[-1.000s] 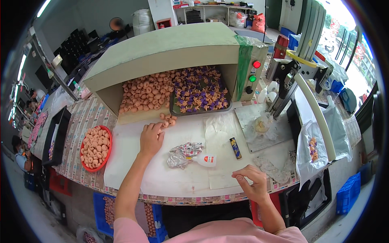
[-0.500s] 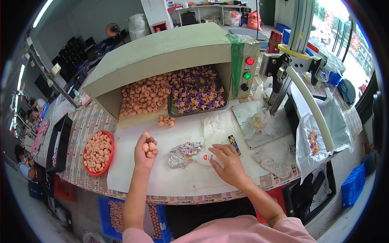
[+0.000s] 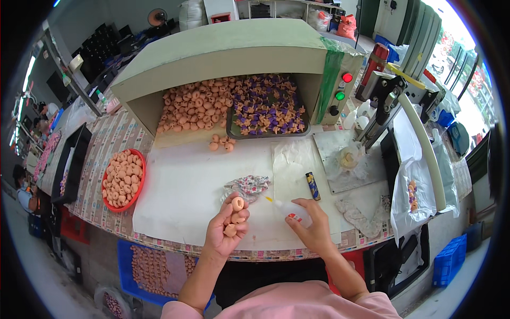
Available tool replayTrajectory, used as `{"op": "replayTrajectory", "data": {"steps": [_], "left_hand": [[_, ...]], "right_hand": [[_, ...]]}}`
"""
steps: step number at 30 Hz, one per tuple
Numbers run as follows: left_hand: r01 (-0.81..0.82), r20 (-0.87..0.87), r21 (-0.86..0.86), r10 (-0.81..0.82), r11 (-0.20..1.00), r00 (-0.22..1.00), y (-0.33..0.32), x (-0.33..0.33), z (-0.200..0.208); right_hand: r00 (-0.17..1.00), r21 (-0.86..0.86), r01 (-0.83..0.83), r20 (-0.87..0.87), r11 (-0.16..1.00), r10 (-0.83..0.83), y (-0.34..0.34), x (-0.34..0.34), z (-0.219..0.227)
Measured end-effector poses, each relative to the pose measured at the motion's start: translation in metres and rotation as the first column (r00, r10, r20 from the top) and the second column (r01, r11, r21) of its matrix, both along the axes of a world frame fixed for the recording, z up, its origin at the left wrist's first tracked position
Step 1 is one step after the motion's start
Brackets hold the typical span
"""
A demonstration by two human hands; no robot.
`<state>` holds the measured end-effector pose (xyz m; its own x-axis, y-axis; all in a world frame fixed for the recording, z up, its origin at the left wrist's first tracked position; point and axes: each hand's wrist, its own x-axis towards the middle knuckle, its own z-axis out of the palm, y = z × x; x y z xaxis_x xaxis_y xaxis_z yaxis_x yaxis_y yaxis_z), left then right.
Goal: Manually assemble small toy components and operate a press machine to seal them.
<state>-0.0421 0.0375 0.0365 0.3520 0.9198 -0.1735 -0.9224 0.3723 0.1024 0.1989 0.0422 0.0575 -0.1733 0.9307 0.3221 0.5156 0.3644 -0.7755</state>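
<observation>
Several small peach-coloured hollow balls (image 3: 237,203), each with a hole, sit in my left hand (image 3: 220,239), whose fingers curl round them; the top one has its hole showing. My right hand (image 3: 317,231) grips a small white squeeze bottle (image 3: 288,209) with a red mark. The bottle lies nearly flat, its thin yellow nozzle pointing left toward the balls but apart from them. Just beyond both hands is a crumpled patterned cloth (image 3: 248,186). A dark blue and yellow stick-shaped pack (image 3: 312,186) lies beyond my right hand.
A pale green open-fronted box machine (image 3: 218,45) shelters piled peach balls (image 3: 196,103) and a dark tray (image 3: 265,135) of purple-and-peach pieces. At left stands a red basin (image 3: 141,183) of balls. A lever press (image 3: 382,101) rises at right. Blue crate (image 3: 125,268) below the table edge.
My left hand has come right and nearer to me, turning the balls upward. My right hand has shifted slightly right and nearer, and the bottle's nozzle now shows. The view has shifted too.
</observation>
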Motion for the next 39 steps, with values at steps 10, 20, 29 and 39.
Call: {"op": "replayTrajectory", "data": {"steps": [10,20,29,39], "left_hand": [[0.153,-0.252,0.008,-0.146,0.988,0.957,-0.012,0.043,-0.016],[0.189,-0.428,-0.016,-0.177,0.982,0.886,-0.013,0.055,-0.028],[0.224,-0.376,-0.003,-0.209,0.975,0.903,-0.009,0.05,-0.04],[0.197,-0.405,-0.016,-0.187,0.98,0.895,-0.007,0.055,-0.031]], "right_hand": [[0.877,-0.116,0.003,-0.478,0.993,-0.058,-0.022,0.022,0.02],[0.975,0.133,0.06,-0.22,0.989,-0.029,-0.022,0.023,0.006],[0.981,0.118,0.047,-0.194,0.992,-0.023,-0.017,0.018,-0.002],[0.983,0.145,0.09,-0.174,0.985,-0.064,-0.018,0.024,-0.002]]}}
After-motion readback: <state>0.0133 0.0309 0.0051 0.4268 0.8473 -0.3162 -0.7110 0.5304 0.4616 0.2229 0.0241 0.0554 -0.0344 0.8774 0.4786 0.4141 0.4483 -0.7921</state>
